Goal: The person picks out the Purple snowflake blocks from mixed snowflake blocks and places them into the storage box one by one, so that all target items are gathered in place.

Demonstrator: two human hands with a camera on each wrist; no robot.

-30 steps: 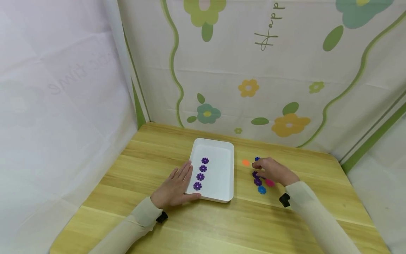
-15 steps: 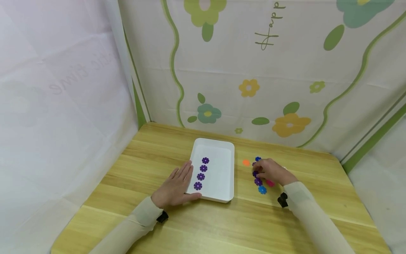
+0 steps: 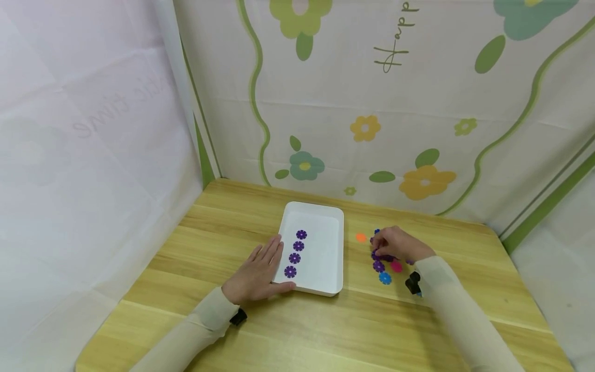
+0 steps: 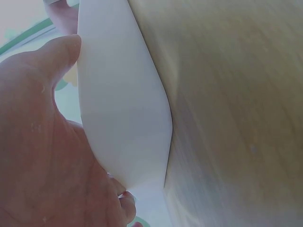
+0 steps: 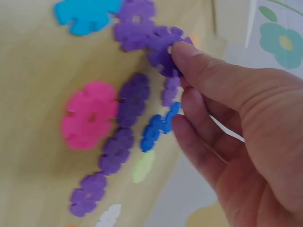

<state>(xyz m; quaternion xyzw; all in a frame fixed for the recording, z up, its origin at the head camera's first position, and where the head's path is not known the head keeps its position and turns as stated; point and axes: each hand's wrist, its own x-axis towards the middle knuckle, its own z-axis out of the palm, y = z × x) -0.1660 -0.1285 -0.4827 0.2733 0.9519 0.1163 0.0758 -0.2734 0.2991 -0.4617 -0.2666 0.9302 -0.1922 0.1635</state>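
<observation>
My right hand (image 3: 400, 245) pinches a purple snowflake disc (image 5: 163, 49) between thumb and fingertips, over the loose pieces right of the tray. That disc overlaps another purple snowflake disc (image 5: 136, 21) in the right wrist view. My left hand (image 3: 253, 274) lies with straight fingers along the near left corner of a white tray (image 3: 323, 248), its thumb on the near rim. Inside the tray, several purple snowflake discs (image 3: 298, 246) form a slanting row along the left side.
Around my right hand lie a pink disc (image 5: 90, 116), a light blue disc (image 3: 385, 278), an orange disc (image 3: 361, 237), dark blue discs (image 5: 151, 132), a pale green disc (image 5: 143, 166) and more purple discs (image 5: 117, 150). A printed cloth (image 3: 316, 93) hangs behind the wooden table (image 3: 297, 330).
My right thumb and fingers have come together on a purple snowflake disc, and the hand has shifted slightly. The left hand and the tray have stayed put.
</observation>
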